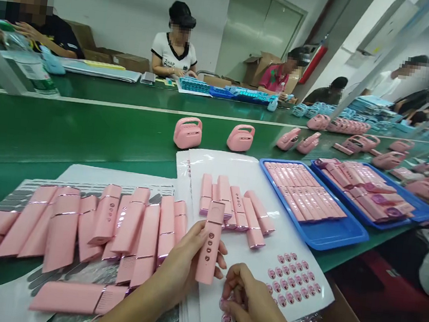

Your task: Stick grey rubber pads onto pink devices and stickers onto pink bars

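Observation:
My left hand (pixel 188 253) is closed round a slim pink handheld device (pixel 209 253), held upright over the sheets. Down its front runs a row of round dark buttons, with a shiny band near the top. Lower right, my right hand (pixel 246 304) has thumb and forefinger pinched at a small round sticker, partly hidden by the fingers. Another round sticker (pixel 226 321) lies on the white sheet (pixel 226 265) just below the fingertips. Rows of similar pink picture stickers (pixel 294 281) cover the sheet to the right of that hand. Several like devices (pixel 234 207) lie behind my left hand.
Many pink devices (pixel 61 231) overlap on papers at left. Blue trays (pixel 318 237) of devices stand at right. Two pink handled units (pixel 187 133) stand on the bench behind. An open carton (pixel 351 321) sits below the edge. Co-workers sit across the bench; another person's hand shows far right.

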Tool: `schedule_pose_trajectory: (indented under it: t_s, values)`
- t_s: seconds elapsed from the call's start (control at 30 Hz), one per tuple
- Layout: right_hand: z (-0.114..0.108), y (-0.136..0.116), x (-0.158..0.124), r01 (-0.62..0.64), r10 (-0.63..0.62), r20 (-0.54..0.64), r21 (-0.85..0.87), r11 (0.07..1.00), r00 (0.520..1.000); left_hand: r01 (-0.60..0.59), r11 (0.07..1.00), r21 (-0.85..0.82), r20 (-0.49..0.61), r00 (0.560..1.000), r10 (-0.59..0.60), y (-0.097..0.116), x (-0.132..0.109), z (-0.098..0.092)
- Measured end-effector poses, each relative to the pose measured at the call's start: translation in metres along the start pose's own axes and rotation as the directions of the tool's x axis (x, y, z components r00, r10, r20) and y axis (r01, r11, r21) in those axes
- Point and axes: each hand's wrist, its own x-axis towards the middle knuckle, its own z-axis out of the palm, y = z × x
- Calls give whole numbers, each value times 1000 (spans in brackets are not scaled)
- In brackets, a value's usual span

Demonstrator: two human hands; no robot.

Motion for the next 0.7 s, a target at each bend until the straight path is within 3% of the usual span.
schedule_pose_trajectory:
  t_s: [0.13,0.23,0.3,0.37,0.7]
  values:
    - [-14,-14,2,-32,27,17,404,914,999,9,1000,12,-2,1000,-9,-7,-2,-2]
    - [-28,-32,3,79,8,-153,553,829,988,57,998,22,-15,998,-57,-16,-3,-2]
    - [-37,-47,5,180,1,-326,525,832,946,76,994,72,-11,997,-76,-22,-4,0]
    - [-43,-60,8,228,-23,-415,454,861,910,70,989,132,-14,998,-69,-27,-6,2]
    - [-38,-79,11,167,-98,-509,90,982,855,78,987,141,-7,997,-78,-28,-13,11]
